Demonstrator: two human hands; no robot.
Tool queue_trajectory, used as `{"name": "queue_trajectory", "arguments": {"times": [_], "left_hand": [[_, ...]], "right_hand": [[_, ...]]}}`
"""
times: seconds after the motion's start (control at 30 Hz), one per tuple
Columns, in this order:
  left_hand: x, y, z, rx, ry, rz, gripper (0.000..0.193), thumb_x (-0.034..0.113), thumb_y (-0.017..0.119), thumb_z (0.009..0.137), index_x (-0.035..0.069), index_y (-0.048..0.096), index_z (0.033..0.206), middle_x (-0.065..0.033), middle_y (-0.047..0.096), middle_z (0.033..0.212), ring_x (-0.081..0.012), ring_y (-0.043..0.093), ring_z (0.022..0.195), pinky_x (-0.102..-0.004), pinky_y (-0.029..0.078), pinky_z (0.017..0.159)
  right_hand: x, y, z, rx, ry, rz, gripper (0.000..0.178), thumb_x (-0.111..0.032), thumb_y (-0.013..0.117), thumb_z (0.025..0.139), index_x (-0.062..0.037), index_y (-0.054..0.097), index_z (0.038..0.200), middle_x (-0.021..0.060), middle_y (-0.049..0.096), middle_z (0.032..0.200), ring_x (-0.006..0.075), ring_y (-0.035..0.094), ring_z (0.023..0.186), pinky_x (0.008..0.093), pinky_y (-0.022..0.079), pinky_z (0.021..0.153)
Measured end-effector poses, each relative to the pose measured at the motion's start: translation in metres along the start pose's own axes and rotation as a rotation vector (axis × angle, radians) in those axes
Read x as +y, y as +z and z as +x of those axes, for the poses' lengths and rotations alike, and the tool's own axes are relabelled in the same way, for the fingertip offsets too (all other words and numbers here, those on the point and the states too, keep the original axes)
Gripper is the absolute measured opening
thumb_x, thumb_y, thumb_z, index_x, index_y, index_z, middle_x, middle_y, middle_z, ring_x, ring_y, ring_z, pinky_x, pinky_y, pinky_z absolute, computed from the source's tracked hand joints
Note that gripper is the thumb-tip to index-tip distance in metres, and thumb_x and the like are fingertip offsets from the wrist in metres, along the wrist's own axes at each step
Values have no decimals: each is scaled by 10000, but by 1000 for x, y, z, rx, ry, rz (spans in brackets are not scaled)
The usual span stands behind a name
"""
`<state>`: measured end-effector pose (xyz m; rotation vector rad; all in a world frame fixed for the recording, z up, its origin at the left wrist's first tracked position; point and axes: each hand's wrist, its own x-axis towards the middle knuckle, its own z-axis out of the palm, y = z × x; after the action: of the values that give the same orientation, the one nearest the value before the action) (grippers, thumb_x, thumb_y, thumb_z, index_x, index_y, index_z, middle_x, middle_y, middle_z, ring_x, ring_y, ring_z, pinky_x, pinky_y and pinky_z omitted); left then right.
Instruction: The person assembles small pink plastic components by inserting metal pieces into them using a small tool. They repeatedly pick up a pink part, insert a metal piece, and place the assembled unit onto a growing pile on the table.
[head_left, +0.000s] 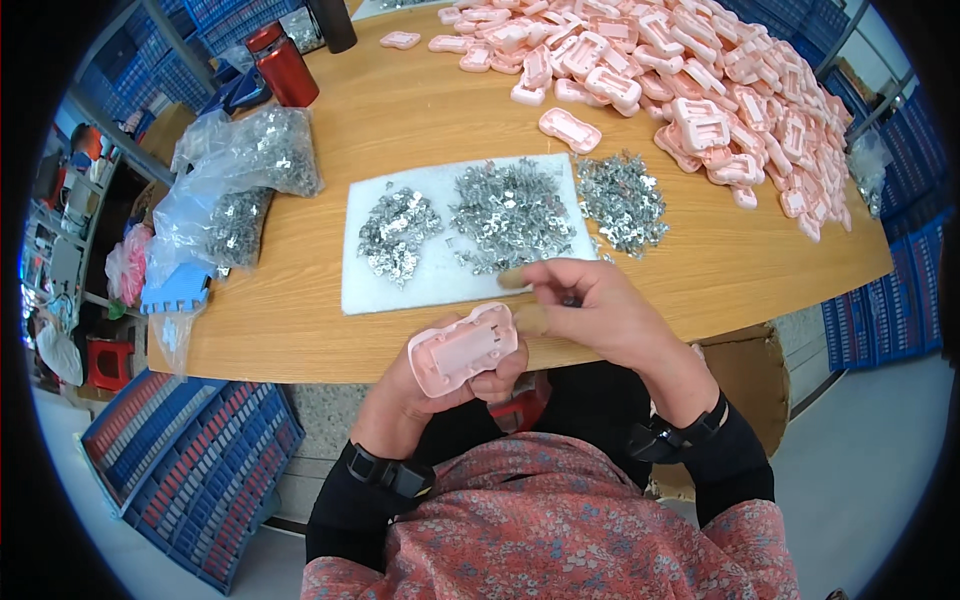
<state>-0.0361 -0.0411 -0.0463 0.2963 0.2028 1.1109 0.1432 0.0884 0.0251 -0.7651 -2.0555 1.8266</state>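
Tilted in my left hand [402, 384] is a pink plastic shell [462, 352], its hollow inside facing up, with fingers wrapped round its lower edge. Small dark metal bits show near the shell's right end. My right hand [610, 312] hovers just right of the shell, yellowish covers on its thumb and index fingertips. Those two tips stand a little apart, while the other fingers curl inward around something small and dark that I cannot make out. Beyond the hands, a white foam sheet [362, 292] carries two heaps of small metal clips [510, 215].
Another metal clip heap [622, 203] lies right of the foam. A large pile of pink shells [740, 100] covers the far right, with one loose shell [570, 130] nearer. At left are clear bags of metal parts [235, 225], a red bottle [283, 65] and a blue foam piece [176, 290].
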Motion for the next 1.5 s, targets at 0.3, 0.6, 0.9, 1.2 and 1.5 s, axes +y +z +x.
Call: {"name": "queue_trajectory", "arguments": {"times": [0.3, 0.6, 0.9, 1.2, 1.5], "left_hand": [[-3, 42, 31, 622, 376, 444, 356, 164, 449, 1016, 37, 415, 1348, -99, 604, 1066, -216, 638, 951, -383, 551, 837], [7, 50, 18, 397, 271, 1082, 475, 212, 595, 994, 39, 398, 1390, -98, 584, 1167, -146, 613, 1034, -284, 534, 830], [22, 41, 28, 147, -338, 751, 585, 313, 429, 1064, 77, 227, 1559, -91, 643, 1054, -174, 667, 881, -320, 573, 797], [12, 28, 35, 315, -109, 285, 542, 404, 219, 1080, 65, 348, 1483, -150, 626, 970, -280, 672, 874, -439, 591, 786], [5, 39, 48, 528, 130, 345, 410, 94, 621, 922, 83, 489, 1310, -89, 635, 923, -180, 671, 801, -347, 598, 706]], "right_hand": [[2, 25, -39, 156, -169, 145, 370, -101, 775, 830, -14, 581, 1133, -42, 559, 848, 32, 507, 730, 210, 439, 638], [26, -24, -62, 45, 2, 12, 234, -93, 673, 867, -16, 639, 1085, -26, 613, 846, 37, 534, 761, 228, 457, 664], [28, -56, -40, 313, 8, -192, 248, -103, 735, 850, -24, 657, 1072, 19, 665, 876, 68, 585, 754, 247, 481, 685], [73, -69, -14, 536, -147, -746, 154, -49, 689, 823, -22, 672, 974, 117, 627, 843, 254, 633, 728, 354, 516, 674], [18, -40, -21, 267, -375, -594, 190, -9, 693, 744, -26, 650, 928, 100, 650, 872, 250, 627, 722, 346, 512, 641]]}}
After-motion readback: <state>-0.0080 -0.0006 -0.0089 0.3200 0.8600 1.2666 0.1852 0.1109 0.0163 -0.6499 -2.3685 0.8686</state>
